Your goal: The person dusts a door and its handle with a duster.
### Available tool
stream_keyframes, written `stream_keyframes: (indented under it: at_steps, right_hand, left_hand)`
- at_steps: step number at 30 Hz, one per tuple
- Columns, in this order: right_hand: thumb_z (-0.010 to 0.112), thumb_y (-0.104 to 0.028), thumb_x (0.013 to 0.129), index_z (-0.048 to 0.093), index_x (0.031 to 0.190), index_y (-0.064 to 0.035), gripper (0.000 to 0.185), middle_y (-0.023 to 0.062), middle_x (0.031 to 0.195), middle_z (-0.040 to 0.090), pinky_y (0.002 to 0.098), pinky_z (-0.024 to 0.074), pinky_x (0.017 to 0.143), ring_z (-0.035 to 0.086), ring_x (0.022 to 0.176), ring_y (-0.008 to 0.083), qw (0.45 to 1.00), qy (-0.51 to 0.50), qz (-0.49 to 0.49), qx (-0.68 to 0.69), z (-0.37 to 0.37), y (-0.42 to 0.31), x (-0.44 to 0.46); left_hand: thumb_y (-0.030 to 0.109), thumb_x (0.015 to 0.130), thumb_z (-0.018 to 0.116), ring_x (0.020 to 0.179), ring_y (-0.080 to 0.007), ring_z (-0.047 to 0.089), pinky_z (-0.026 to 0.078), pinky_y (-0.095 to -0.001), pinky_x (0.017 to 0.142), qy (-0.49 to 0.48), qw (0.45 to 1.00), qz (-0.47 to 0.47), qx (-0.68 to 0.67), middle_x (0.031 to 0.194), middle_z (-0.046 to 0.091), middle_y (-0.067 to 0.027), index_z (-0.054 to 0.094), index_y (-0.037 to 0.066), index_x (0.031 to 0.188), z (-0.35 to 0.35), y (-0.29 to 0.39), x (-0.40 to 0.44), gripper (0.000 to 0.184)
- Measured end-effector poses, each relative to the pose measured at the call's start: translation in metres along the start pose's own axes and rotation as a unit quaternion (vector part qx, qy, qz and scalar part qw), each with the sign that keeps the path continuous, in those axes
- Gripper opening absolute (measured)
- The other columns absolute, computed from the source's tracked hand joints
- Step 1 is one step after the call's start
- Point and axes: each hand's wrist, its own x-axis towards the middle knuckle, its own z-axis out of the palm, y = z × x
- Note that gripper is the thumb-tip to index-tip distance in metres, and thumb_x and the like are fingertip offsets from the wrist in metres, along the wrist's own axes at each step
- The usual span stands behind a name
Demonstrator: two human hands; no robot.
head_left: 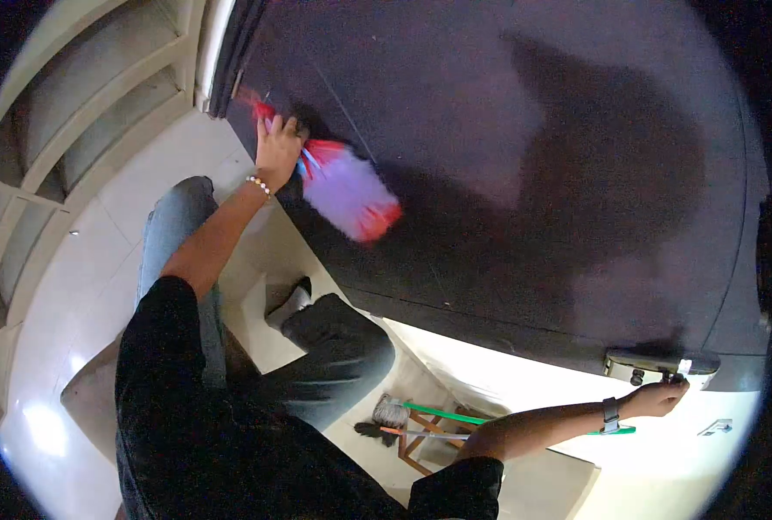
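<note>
My left hand, with a beaded bracelet at the wrist, is closed around a fluffy duster. The duster is purple with red ends, blurred a little, and lies against a broad dark door panel. At the lower right, my right hand has its fingers curled at a pale, box-shaped door lock on the panel's edge. The fingers seem to pinch a dark part of the lock; their tips are partly hidden. A watch sits on the right wrist.
Below the panel, a grey mop head and a dark brush lie beside a wooden stool or rack. A green pole passes behind my right forearm. Window-like framed panels stand at the upper left, above pale floor tiles.
</note>
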Motion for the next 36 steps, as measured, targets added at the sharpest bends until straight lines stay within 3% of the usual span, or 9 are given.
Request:
stream_keyframes:
  at_steps: [1,4,12,16,20,22,27,32,36]
  right_hand:
    - [0.03,-0.03,0.089,0.049,0.109,0.0061,0.045,0.0187,0.102,0.053,0.0338,0.046,0.074,0.055,0.089,0.0247,0.999,0.012,-0.036,0.004,0.001,0.001,0.0]
    - [0.03,-0.03,0.089,0.049,0.107,0.0071,0.045,0.0195,0.101,0.054,0.0338,0.0476,0.072,0.056,0.086,0.0245,0.999,0.002,-0.025,-0.022,0.0,0.007,0.003]
    - [0.028,-0.028,0.089,0.047,0.109,0.0067,0.045,0.0198,0.105,0.052,0.0327,0.0444,0.079,0.054,0.092,0.0251,1.0,-0.004,-0.018,0.007,-0.001,0.007,0.004]
    - [0.029,-0.029,0.089,0.047,0.11,0.0064,0.045,0.0195,0.105,0.052,0.0332,0.0452,0.077,0.054,0.091,0.025,1.0,-0.006,-0.017,0.007,-0.001,0.007,0.002]
    - [0.029,-0.029,0.089,0.048,0.11,0.0062,0.045,0.0194,0.103,0.053,0.034,0.0456,0.075,0.054,0.09,0.0253,1.0,0.001,-0.017,-0.003,0.0,0.006,0.003]
    - [0.029,-0.029,0.089,0.048,0.109,0.0067,0.045,0.0195,0.101,0.053,0.0338,0.0456,0.075,0.055,0.089,0.0252,1.0,0.008,-0.02,0.001,0.001,0.003,-0.001]
    - [0.03,-0.031,0.089,0.049,0.107,0.0073,0.046,0.0196,0.101,0.053,0.0332,0.0447,0.076,0.054,0.089,0.0253,1.0,0.004,-0.023,0.018,0.0,0.01,0.003]
    - [0.03,-0.031,0.089,0.05,0.105,0.0077,0.046,0.0191,0.099,0.054,0.0334,0.0442,0.074,0.054,0.086,0.0246,1.0,0.005,-0.03,0.001,0.0,0.009,0.003]
    - [0.031,-0.032,0.089,0.051,0.102,0.0073,0.047,0.0182,0.097,0.055,0.0337,0.0444,0.071,0.054,0.084,0.0237,1.0,0.001,-0.011,-0.007,-0.001,0.009,0.005]
  left_hand:
    - [0.018,0.076,0.044,0.105,-0.0219,0.04,0.015,-0.0559,0.096,0.053,0.998,0.011,-0.012,0.103,0.051,-0.0026,0.06,0.015,0.091,0.0,-0.004,-0.002,0.022]
    - [0.019,0.075,0.045,0.11,-0.0197,0.037,0.01,-0.0575,0.097,0.021,0.999,0.027,0.039,0.103,0.051,-0.0024,0.06,0.014,0.092,-0.003,-0.013,-0.003,0.023]
    - [0.008,0.075,0.043,0.108,-0.0199,0.04,0.012,-0.0578,0.095,0.018,0.998,-0.05,-0.031,0.105,0.051,-0.0034,0.049,0.013,0.109,-0.018,-0.008,0.015,0.035]
    - [0.004,0.075,0.041,0.101,-0.0208,0.047,0.014,-0.0585,0.094,0.094,0.981,-0.074,-0.153,0.103,0.053,-0.0042,0.039,0.012,0.116,-0.015,-0.009,0.017,0.042]
    - [0.005,0.076,0.041,0.1,-0.0208,0.049,0.016,-0.0583,0.093,-0.042,0.997,-0.006,-0.064,0.101,0.056,-0.006,0.042,0.013,0.116,-0.009,-0.011,0.013,0.041]
    - [0.01,0.078,0.041,0.102,-0.0232,0.048,0.015,-0.0573,0.094,-0.208,0.977,-0.006,-0.038,0.101,0.056,-0.0069,0.046,0.014,0.114,0.0,-0.015,0.005,0.036]
    - [0.014,0.076,0.043,0.097,-0.0209,0.046,0.024,-0.0502,0.089,-0.077,0.997,0.021,-0.021,0.089,0.057,-0.0041,0.058,0.016,0.093,0.004,-0.027,0.012,0.024]
    - [0.008,0.073,0.045,0.096,-0.0199,0.047,0.029,-0.0476,0.086,0.091,0.991,0.006,-0.095,0.091,0.056,-0.0023,0.057,0.016,0.095,-0.012,-0.02,0.021,0.026]
    - [0.007,0.075,0.043,0.098,-0.0234,0.048,0.036,-0.0468,0.079,-0.109,0.986,-0.039,-0.121,0.098,0.055,-0.0056,0.047,0.014,0.109,-0.014,-0.01,0.018,0.035]
